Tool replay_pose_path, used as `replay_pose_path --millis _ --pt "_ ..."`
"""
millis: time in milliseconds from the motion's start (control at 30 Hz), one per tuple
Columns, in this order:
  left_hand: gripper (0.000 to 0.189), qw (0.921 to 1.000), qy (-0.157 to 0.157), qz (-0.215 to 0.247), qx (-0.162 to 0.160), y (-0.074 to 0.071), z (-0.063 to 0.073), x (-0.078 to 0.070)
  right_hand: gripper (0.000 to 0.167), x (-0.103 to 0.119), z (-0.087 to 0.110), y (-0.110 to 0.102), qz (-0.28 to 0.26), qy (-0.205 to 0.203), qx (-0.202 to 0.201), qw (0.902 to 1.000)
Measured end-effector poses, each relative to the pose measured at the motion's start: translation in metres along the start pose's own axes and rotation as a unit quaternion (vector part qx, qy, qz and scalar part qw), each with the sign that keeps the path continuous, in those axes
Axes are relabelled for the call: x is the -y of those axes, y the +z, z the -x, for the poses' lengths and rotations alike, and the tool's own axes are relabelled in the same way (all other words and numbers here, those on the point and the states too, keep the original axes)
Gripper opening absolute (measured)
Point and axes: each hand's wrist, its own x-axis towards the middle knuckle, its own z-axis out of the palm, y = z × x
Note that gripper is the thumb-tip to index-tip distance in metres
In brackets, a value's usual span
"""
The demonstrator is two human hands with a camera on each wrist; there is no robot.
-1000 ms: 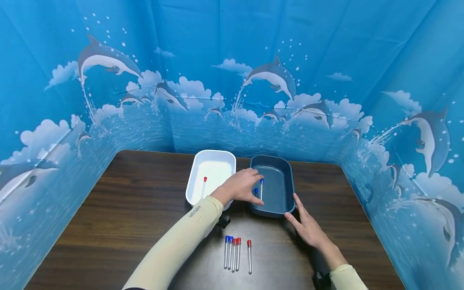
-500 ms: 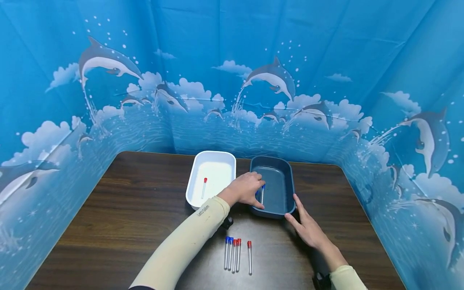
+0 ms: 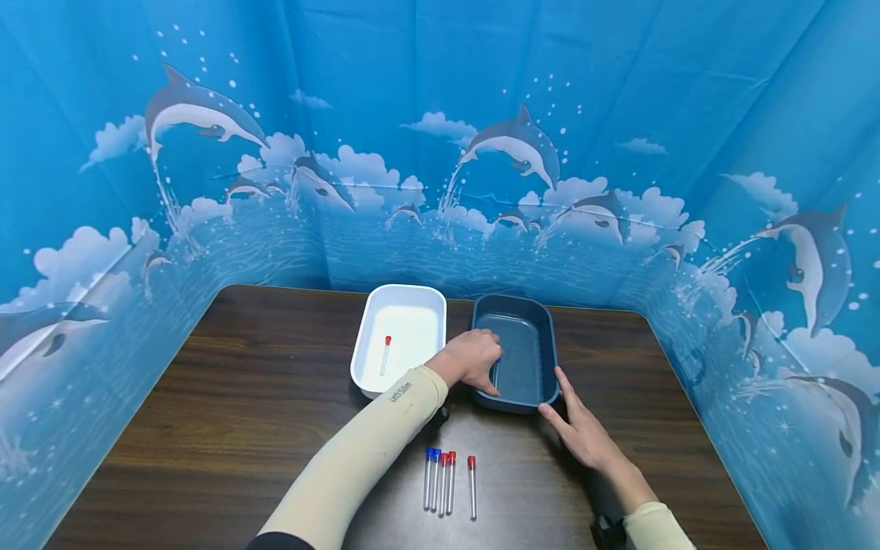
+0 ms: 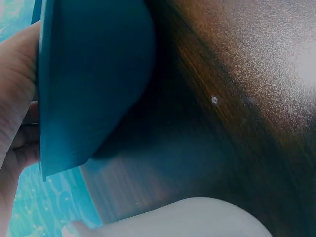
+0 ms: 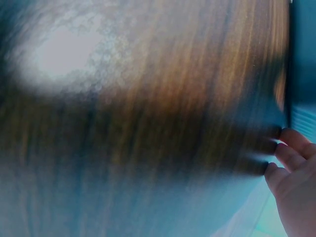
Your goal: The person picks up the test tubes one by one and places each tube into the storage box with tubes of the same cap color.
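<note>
My left hand (image 3: 473, 359) reaches over the left rim of the dark blue tray (image 3: 525, 355), fingers inside and thumb near the front left corner. Beneath it a blue-capped test tube (image 3: 497, 371) shows only in part; I cannot tell whether the fingers grip it. In the left wrist view the tray wall (image 4: 94, 74) hides most of the fingers of the left hand (image 4: 15, 94). My right hand (image 3: 584, 431) rests against the tray's front right corner, its fingers fairly straight along the outside. The right wrist view catches this hand (image 5: 298, 182) at the right edge.
A white tray (image 3: 419, 336) holding one red-capped test tube (image 3: 386, 356) stands left of the dark one. Nearer on the wooden table (image 3: 241, 405) lie several test tubes (image 3: 440, 483) with blue and red caps. A dolphin-printed curtain (image 3: 426, 252) surrounds the table's back and sides.
My left hand has gone lower into the dark tray, and its fingers have drawn closer to the thumb. The blue cap beside them sits slightly nearer the front. The right hand has stayed put.
</note>
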Motion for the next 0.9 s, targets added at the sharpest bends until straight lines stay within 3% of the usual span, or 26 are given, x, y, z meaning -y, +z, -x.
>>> replay_pose_path --millis 400,900 --pt "0.069 0.9987 -0.011 -0.013 0.047 -0.0019 -0.0034 -0.0034 0.076 -0.0007 -0.001 0.0004 -0.004 0.004 0.001 1.0" --pt "0.063 0.9969 -0.02 -0.028 0.071 0.0002 -0.0089 -0.0075 0.077 -0.0011 -0.0017 -0.0002 -0.005 0.012 0.003 0.9999"
